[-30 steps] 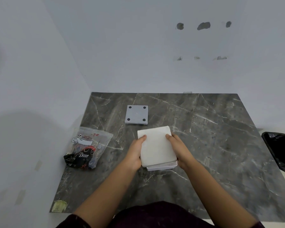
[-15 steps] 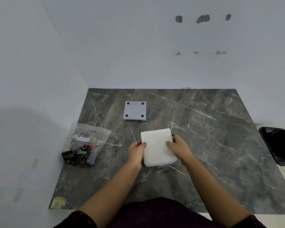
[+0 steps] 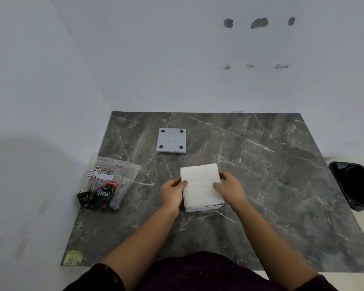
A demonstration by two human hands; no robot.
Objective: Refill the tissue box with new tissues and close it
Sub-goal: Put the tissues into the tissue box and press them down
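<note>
Since before, the tissue stack (image 3: 200,185) sits lower in the box (image 3: 204,207) — left hand (image 3: 171,193) and right hand (image 3: 230,189) pinch its sides, thumbs on top — press evenly, corners squared.

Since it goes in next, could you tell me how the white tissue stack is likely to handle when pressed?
The tissue stack is probably soft, compressing under the left hand and right hand. It looks light. Loose sheets may shift; it overhangs the box.

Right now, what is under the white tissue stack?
Under the tissue stack only the near edge and right corner of the white tissue box show. The rest of it is covered by the stack, the left hand and the right hand.
</note>
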